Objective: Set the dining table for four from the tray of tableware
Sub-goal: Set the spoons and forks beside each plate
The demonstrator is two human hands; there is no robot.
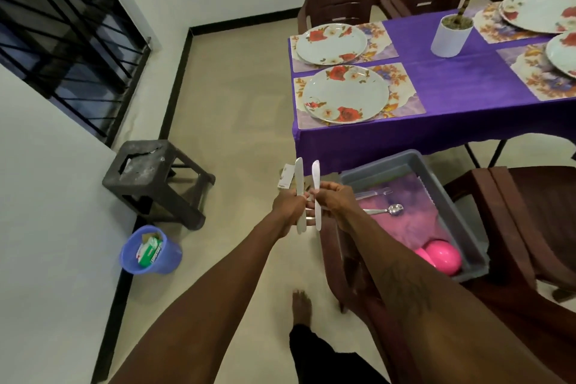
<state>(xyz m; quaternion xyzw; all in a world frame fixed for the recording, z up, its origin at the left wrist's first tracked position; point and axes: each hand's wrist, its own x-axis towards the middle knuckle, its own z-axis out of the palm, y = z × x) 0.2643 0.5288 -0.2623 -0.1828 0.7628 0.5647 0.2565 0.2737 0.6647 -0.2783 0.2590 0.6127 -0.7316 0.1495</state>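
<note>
My left fingers curled round white knife, blade up. My right fingers pinch second knife, just beside first. Right of fingers, gray tray; ahead, bench with plates.

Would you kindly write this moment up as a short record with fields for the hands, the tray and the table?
left hand: grips a white knife, blade pointing up
right hand: grips a second knife, blade up, beside the first
tray: grey, resting on a brown chair; holds a spoon and pink cups
table: purple cloth, four flowered plates on mats, a potted plant
cutlery on table: none visible
</note>
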